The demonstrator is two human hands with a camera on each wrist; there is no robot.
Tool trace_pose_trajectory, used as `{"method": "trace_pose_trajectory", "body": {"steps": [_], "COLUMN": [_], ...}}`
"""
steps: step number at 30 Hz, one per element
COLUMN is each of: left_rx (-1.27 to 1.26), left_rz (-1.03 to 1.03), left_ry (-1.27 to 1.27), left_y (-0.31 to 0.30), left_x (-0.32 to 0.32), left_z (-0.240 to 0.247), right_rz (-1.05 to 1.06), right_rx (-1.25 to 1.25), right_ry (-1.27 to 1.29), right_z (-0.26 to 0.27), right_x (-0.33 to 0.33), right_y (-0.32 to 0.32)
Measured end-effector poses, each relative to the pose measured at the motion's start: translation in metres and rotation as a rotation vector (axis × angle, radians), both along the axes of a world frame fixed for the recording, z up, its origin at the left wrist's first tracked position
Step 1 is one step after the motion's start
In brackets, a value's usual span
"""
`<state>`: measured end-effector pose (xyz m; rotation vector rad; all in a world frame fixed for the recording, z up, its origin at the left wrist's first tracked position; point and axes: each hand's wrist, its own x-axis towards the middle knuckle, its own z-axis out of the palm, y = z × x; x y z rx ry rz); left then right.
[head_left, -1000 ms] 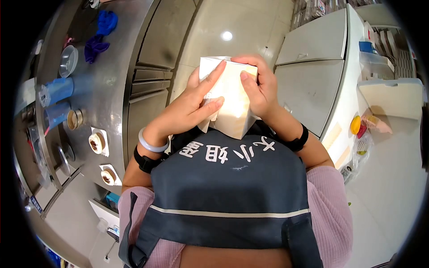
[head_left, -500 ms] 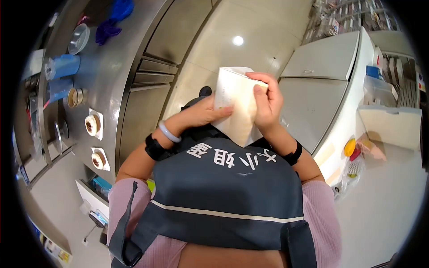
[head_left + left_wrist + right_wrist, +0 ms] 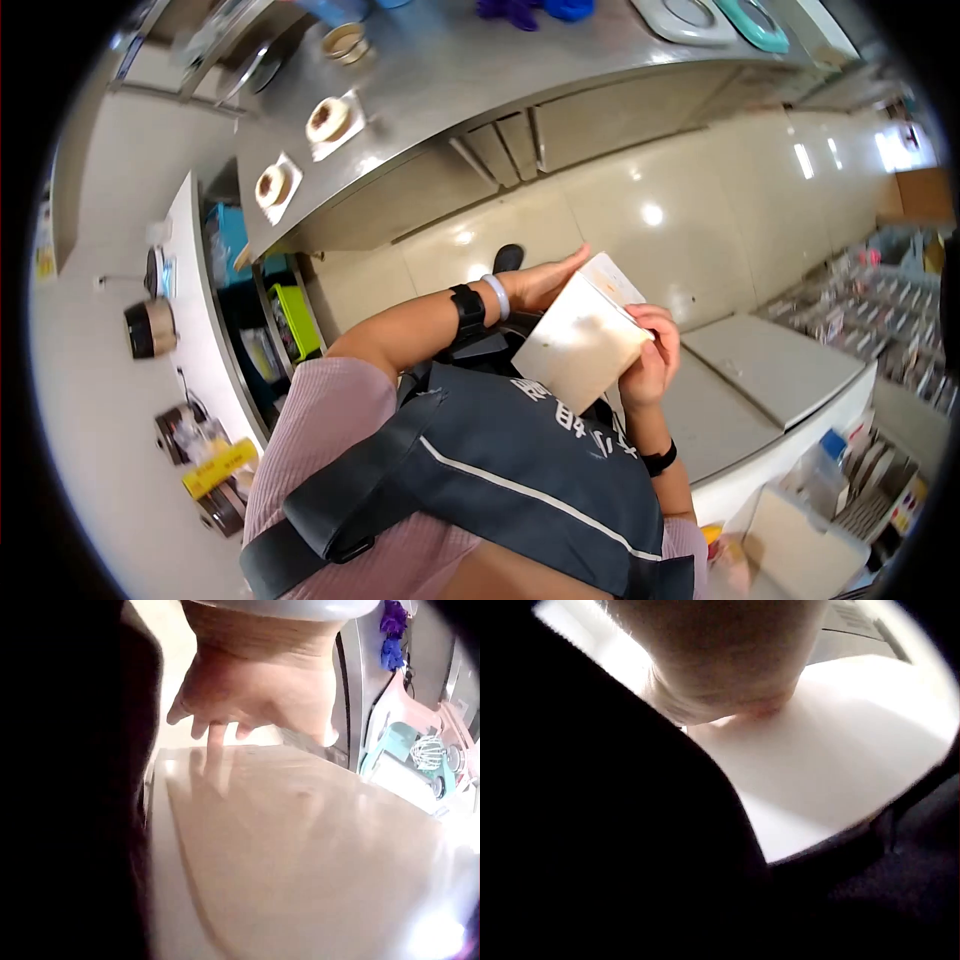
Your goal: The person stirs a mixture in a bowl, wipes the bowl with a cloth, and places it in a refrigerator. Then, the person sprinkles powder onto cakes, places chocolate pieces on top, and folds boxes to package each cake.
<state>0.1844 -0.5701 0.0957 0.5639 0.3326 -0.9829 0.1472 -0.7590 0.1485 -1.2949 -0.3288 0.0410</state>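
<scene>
One pale box [image 3: 578, 350] is up in the air in front of the dark apron [image 3: 500, 470], above the floor and off the metal tabletop [image 3: 440, 75]. Its right-hand side, near the upper corner, is in the right hand [image 3: 650, 365]: that grip is closed round the edge, the fingers bent over it and the thumb near the corner. The left hand [image 3: 540, 285] is open beside the opposite side, fingers mostly extended; how firmly it touches, I cannot tell.

The box looks like thin card, so probably light, stiff along its folds and softer in the middle of each panel. Hard squeezing there could dent it. Its smooth, faintly shiny face may slide a little under dry fingers, so the corners and folded edges seem the best places to hold, with a flat palm opposite. What is inside, if anything, is hidden.

Its panels are flat and cream to white, with straight edges and a paler end flap [image 3: 612, 280]. Near the tabletop's front edge, towards its left end, two round cakes [image 3: 327, 120] [image 3: 271, 185] with pale, soft-looking sides and brown tops sit on thin white cards. Farther back are gold-coloured rings [image 3: 345, 43] and a crumpled purple cloth [image 3: 510, 12].
</scene>
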Motion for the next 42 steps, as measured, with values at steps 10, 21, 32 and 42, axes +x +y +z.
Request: {"method": "trace_pose_trajectory", "body": {"steps": [10,21,32,42], "left_rx": [-0.345,0.054,-0.463,-0.345], "left_rz": [0.466,0.565,0.888,1.109], "left_ry": [0.002,-0.231,-0.021,-0.171], "left_y": [0.182,0.287,0.365,0.383], "left_x": [-0.066,-0.185,-0.259,-0.287], "left_z": [0.057,0.102,0.044,0.076], "right_rz": [0.175,0.454,0.935,1.338], "right_rx": [-0.048,-0.881,-0.674,-0.503], "right_ry": [0.289,-0.935,-0.715,-1.131], "right_z": [-0.004,0.052,0.041,0.067], "right_x": [0.019,0.014,-0.009,-0.044], "right_y": [0.072,0.302,0.436,0.474]}}
